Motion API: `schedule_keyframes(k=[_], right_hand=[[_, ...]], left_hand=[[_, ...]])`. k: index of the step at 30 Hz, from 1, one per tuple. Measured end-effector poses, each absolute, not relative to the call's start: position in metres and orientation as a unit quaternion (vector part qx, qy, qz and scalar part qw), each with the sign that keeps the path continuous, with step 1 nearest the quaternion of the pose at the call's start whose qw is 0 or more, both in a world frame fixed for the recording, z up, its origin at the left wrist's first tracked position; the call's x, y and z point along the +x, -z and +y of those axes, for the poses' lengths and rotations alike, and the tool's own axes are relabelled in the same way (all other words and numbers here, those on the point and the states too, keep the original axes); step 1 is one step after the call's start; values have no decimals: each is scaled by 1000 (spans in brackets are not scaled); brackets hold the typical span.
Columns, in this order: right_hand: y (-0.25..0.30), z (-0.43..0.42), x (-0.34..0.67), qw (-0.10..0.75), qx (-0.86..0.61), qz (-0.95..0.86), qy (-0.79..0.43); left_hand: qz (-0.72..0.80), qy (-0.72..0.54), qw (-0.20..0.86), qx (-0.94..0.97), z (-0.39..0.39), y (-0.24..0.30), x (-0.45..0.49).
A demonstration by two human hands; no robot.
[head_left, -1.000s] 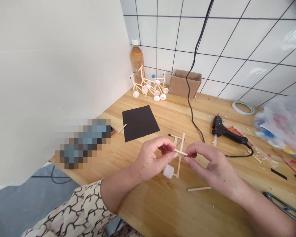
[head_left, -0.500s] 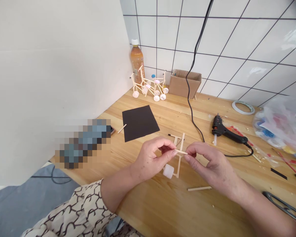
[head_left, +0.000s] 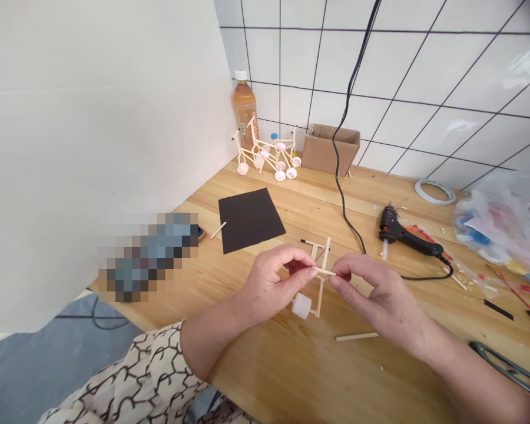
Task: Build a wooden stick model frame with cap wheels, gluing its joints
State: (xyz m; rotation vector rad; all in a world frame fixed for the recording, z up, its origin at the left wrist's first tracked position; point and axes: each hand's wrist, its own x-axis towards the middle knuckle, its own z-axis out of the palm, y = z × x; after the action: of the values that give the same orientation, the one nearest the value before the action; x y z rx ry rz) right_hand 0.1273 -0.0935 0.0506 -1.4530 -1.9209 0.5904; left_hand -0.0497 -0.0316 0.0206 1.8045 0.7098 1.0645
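A short wooden stick [head_left: 324, 271] is pinched between both hands. My left hand [head_left: 280, 277] grips its left end with thumb and fingertips, and my right hand [head_left: 373, 291] pinches its right end. Just beyond and below the stick lies a small frame of wooden sticks [head_left: 321, 294] with a white wheel-like piece [head_left: 301, 306] at its near end; my fingers partly cover it. Nearer to me, a loose wooden stick [head_left: 357, 337] rests on the table beneath my right hand.
Black card [head_left: 251, 221] lies at left, a thin stick [head_left: 218, 230] at its edge. Small stick tricycle models [head_left: 267, 154], a bottle [head_left: 245, 106] and a cardboard box [head_left: 331, 150] stand behind. Rightward are a glue gun [head_left: 406, 232], tape roll [head_left: 434, 192], plastic bag [head_left: 503, 218] and scissors [head_left: 507, 368].
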Motion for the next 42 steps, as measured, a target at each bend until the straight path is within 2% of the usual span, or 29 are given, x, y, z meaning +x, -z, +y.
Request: schedule_keyframes(k=[42], right_hand=[[-50, -93, 128, 320, -554, -734, -230]], left_hand=[[286, -430, 438, 736, -33, -20, -50]])
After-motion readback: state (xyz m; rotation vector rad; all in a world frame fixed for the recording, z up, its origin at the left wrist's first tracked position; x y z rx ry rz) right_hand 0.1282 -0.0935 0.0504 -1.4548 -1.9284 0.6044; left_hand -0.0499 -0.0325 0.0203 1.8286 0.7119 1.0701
